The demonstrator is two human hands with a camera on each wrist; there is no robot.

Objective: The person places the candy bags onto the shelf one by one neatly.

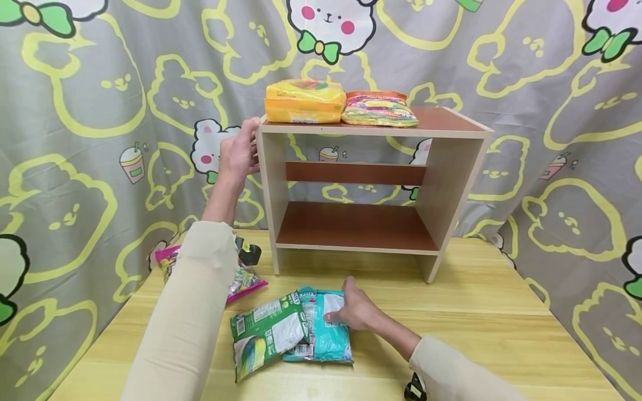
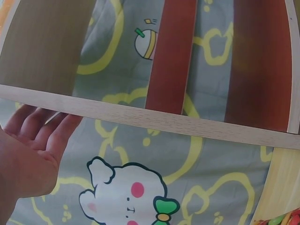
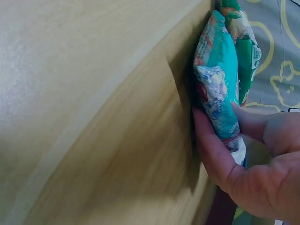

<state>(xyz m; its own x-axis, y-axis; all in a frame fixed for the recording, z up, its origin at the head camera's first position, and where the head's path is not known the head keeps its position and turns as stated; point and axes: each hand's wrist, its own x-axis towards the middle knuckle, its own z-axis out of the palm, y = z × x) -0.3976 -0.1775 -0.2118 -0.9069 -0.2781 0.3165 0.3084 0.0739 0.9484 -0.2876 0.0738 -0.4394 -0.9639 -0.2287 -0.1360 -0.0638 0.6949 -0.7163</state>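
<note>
My left hand [image 1: 241,149] is raised to the upper left corner of a small wooden shelf [image 1: 358,225]. Its fingers [image 2: 42,124] touch the outer face of the side panel, the tips partly hidden by the panel's edge. Down on the table, my right hand [image 1: 357,306] pinches the right side of a teal snack bag [image 1: 333,337], thumb on top and fingers underneath, as the right wrist view shows. A green snack bag [image 1: 271,334] overlaps the teal bag's left part. In the right wrist view the teal bag [image 3: 222,79] stands between thumb and fingers.
On the shelf's top board lie a yellow package [image 1: 305,103] and a colourful candy bag [image 1: 379,108]. A pink-edged bag of wrapped sweets [image 1: 246,281] lies left of the shelf, partly behind my left sleeve. Patterned curtain [image 1: 100,167] surrounds the wooden table [image 1: 481,317].
</note>
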